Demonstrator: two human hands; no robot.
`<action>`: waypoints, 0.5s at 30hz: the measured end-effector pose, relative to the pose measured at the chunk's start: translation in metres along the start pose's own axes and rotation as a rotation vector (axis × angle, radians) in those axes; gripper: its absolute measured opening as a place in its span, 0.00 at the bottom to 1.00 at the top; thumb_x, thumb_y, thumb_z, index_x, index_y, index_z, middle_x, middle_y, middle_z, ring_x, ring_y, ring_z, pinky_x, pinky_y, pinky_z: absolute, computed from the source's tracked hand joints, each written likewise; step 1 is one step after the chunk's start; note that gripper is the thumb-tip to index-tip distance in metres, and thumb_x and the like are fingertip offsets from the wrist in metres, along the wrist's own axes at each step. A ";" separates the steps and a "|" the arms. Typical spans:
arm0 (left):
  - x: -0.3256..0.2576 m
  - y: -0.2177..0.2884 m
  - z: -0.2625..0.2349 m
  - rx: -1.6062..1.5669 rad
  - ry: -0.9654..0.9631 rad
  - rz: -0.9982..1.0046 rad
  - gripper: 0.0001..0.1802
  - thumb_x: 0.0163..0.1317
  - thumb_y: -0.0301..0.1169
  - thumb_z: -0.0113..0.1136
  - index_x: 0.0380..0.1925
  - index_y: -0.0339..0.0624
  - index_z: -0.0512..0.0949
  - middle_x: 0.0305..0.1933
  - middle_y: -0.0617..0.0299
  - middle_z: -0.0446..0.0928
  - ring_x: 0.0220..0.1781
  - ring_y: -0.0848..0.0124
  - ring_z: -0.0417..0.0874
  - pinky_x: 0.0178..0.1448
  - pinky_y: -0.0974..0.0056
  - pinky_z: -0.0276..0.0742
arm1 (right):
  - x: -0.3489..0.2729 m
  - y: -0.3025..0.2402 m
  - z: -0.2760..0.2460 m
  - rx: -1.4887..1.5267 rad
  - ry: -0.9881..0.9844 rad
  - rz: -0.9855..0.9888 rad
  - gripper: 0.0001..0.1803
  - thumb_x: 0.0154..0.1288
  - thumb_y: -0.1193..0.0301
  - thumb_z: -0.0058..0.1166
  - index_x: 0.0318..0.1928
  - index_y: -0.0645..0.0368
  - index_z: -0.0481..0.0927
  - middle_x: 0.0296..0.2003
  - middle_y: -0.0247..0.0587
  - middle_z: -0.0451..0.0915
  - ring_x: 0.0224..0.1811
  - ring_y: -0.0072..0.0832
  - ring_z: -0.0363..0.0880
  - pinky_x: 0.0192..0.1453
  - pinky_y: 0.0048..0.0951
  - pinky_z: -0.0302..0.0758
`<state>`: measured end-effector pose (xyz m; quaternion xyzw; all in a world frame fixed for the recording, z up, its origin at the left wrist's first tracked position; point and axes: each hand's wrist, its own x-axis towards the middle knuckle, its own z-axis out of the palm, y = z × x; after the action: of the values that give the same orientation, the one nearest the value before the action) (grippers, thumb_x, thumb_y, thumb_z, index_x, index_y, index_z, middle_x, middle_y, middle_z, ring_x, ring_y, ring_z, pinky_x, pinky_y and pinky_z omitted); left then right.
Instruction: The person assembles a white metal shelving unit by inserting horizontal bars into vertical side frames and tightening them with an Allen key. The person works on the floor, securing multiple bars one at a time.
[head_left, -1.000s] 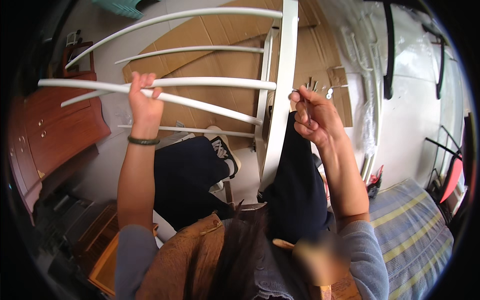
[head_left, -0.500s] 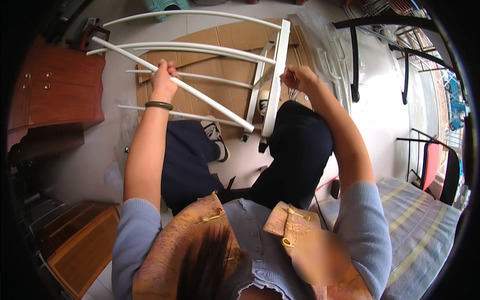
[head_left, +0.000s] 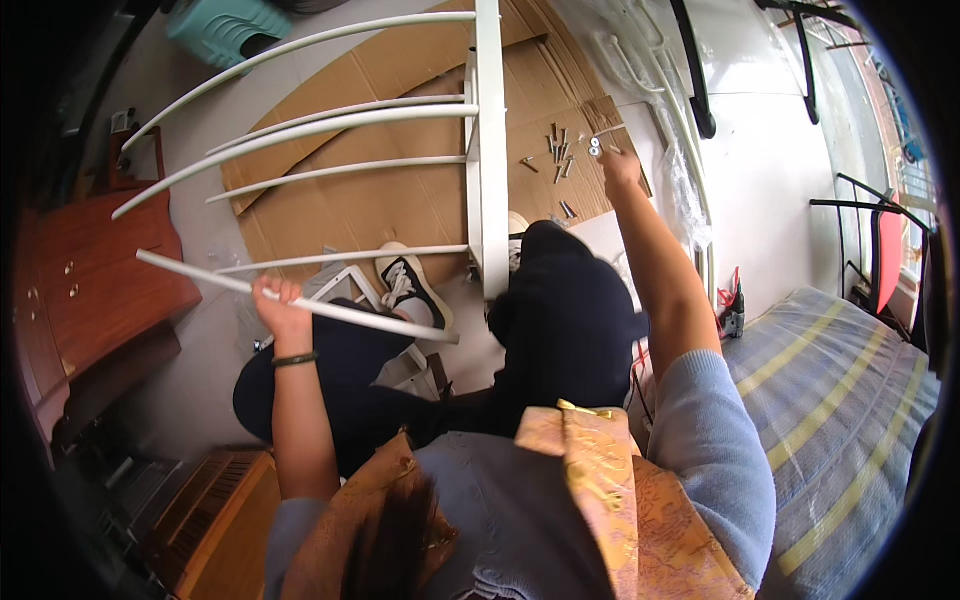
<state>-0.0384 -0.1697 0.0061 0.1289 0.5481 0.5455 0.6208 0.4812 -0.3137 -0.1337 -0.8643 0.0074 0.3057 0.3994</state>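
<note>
My left hand (head_left: 280, 303) is wrapped around a loose white metal tube (head_left: 370, 319), held slanting over my left thigh. Beyond it stands a white metal frame (head_left: 489, 150): a flat upright bar with several curved rods reaching left. My right hand (head_left: 621, 170) is stretched out low over the cardboard (head_left: 530, 90); its fingers look pressed together, and what they hold, if anything, is too small to make out. Right by its fingertips lie small round washers (head_left: 595, 146) and a thin bent metal rod (head_left: 608, 130). Several screws (head_left: 558, 150) are scattered to their left.
More white tubes (head_left: 640, 75) in clear plastic lie right of the cardboard. A red-brown cabinet (head_left: 100, 280) stands at left, a turquoise stool (head_left: 225, 32) at far left. A striped cushion (head_left: 830, 400) and a power tool (head_left: 733, 310) are at right. Another white frame piece (head_left: 345, 285) lies by my left foot.
My right hand has moved from beside the frame's upright to the washers on the cardboard. My left hand has drawn the tube nearer and lower, away from the frame. The view has shifted right.
</note>
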 end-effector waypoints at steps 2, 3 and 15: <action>0.006 -0.009 0.013 -0.021 0.002 0.009 0.10 0.61 0.35 0.44 0.22 0.48 0.63 0.16 0.69 0.57 0.13 0.78 0.54 0.17 0.72 0.51 | 0.040 0.047 0.002 -0.205 0.006 0.013 0.15 0.44 0.69 0.58 0.35 0.64 0.79 0.24 0.42 0.76 0.27 0.29 0.75 0.30 0.30 0.70; 0.011 -0.007 0.011 -0.025 0.002 0.022 0.09 0.61 0.33 0.43 0.22 0.46 0.63 0.17 0.69 0.58 0.14 0.77 0.55 0.19 0.72 0.53 | 0.052 0.069 0.011 -0.308 -0.018 0.026 0.16 0.43 0.68 0.58 0.35 0.63 0.79 0.26 0.45 0.78 0.29 0.31 0.77 0.32 0.31 0.72; 0.016 -0.011 0.036 -0.128 -0.121 -0.053 0.14 0.67 0.39 0.35 0.32 0.39 0.64 0.29 0.64 0.65 0.26 0.74 0.63 0.35 0.68 0.60 | 0.044 0.073 0.079 -0.677 -0.006 0.019 0.18 0.52 0.61 0.49 0.32 0.65 0.79 0.36 0.56 0.77 0.41 0.47 0.77 0.44 0.40 0.73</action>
<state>-0.0061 -0.1444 0.0023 0.1071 0.4768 0.5541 0.6739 0.4573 -0.2980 -0.2463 -0.9468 -0.0875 0.2973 0.0870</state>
